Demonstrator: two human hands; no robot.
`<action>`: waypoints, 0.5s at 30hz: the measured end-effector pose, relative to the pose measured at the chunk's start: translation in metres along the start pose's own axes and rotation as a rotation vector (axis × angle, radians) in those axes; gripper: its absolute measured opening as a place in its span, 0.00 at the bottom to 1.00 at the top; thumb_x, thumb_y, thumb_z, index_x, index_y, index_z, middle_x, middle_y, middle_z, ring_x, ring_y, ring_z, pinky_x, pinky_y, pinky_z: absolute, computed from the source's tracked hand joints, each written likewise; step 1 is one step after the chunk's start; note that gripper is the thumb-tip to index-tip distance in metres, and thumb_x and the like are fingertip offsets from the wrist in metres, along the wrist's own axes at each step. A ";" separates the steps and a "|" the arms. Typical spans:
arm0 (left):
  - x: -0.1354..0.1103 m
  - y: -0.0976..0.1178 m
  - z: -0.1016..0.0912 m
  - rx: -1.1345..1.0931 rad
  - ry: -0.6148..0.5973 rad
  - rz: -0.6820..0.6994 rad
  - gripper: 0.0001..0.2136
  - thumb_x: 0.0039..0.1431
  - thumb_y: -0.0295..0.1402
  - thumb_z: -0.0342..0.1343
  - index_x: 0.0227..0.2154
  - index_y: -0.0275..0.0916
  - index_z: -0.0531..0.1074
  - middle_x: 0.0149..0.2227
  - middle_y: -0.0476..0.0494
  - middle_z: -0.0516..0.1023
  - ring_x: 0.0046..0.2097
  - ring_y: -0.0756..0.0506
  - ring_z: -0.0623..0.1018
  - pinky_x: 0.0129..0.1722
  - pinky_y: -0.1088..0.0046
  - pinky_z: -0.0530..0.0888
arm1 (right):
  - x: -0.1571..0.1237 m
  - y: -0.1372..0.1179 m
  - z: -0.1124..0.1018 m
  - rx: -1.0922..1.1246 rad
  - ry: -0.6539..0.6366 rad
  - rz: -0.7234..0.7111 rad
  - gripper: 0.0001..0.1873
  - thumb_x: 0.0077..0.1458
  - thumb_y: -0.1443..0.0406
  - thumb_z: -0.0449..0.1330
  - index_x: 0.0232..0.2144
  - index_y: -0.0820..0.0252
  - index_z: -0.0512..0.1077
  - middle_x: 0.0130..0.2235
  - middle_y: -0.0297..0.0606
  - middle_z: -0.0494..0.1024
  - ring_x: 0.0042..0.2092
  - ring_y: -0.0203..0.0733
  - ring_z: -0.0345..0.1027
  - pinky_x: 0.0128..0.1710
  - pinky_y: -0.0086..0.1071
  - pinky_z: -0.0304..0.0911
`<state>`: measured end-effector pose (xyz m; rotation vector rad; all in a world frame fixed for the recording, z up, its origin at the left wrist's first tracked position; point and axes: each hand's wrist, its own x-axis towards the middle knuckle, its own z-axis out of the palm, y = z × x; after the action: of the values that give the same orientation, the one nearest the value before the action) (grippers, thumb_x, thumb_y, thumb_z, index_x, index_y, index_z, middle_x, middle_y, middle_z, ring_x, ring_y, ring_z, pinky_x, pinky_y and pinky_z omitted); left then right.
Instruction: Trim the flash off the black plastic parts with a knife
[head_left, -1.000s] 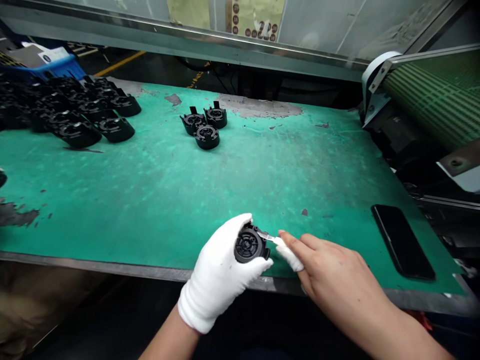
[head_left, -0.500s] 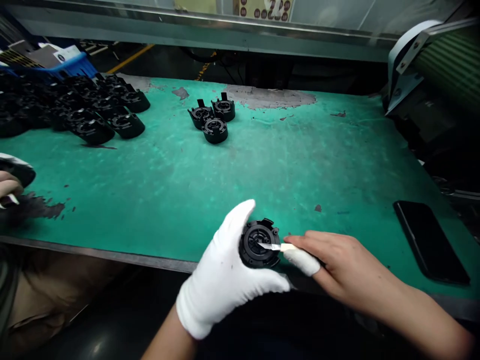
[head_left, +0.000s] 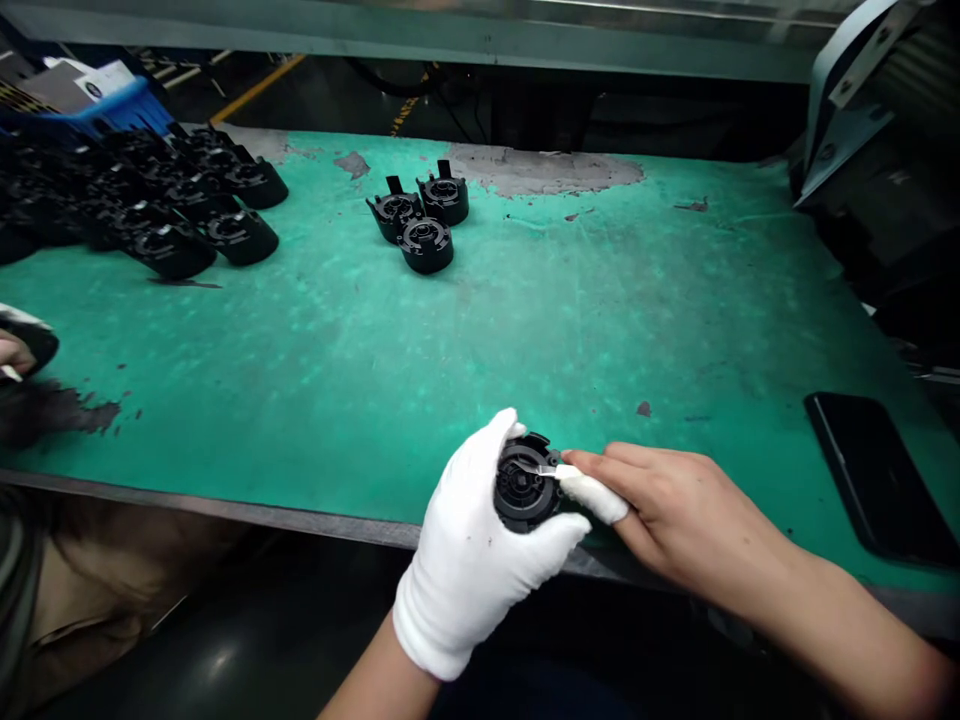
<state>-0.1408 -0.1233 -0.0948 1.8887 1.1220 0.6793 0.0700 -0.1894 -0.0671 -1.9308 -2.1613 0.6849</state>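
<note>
A round black plastic part (head_left: 525,490), with rings and small tabs on its face, is held near the table's front edge. My left hand (head_left: 480,540), in a white glove, wraps around it with thumb and fingers on opposite sides. My right hand (head_left: 667,500) is bare except for a white cover on one digit. It pinches a small knife (head_left: 546,470) with a thin metal blade and a pale collar. The blade lies over the face of the black part; whether the tip touches it I cannot tell. Most of the knife's handle is hidden in my fingers.
Three similar black parts (head_left: 426,243) stand grouped on the worn green table (head_left: 480,340). Many more (head_left: 240,235) crowd the back left, before a blue basket (head_left: 135,105). A phone (head_left: 874,475) lies at right. Another person's hand (head_left: 15,352) is at the left edge.
The view has tilted down slightly. My left hand's fingers have closed in more around the black part, and the knife blade has shifted toward the upper right of its face.
</note>
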 end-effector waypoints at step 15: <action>0.001 -0.003 0.000 0.028 0.010 0.082 0.41 0.50 0.48 0.69 0.63 0.44 0.58 0.58 0.40 0.72 0.59 0.38 0.74 0.63 0.54 0.72 | -0.005 -0.015 -0.026 -0.227 -0.054 -0.071 0.25 0.59 0.69 0.54 0.57 0.45 0.70 0.35 0.32 0.77 0.36 0.44 0.75 0.30 0.36 0.59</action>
<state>-0.1416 -0.1215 -0.0977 1.9663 1.0706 0.7230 0.0682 -0.1890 -0.0367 -1.9490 -2.4212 0.5041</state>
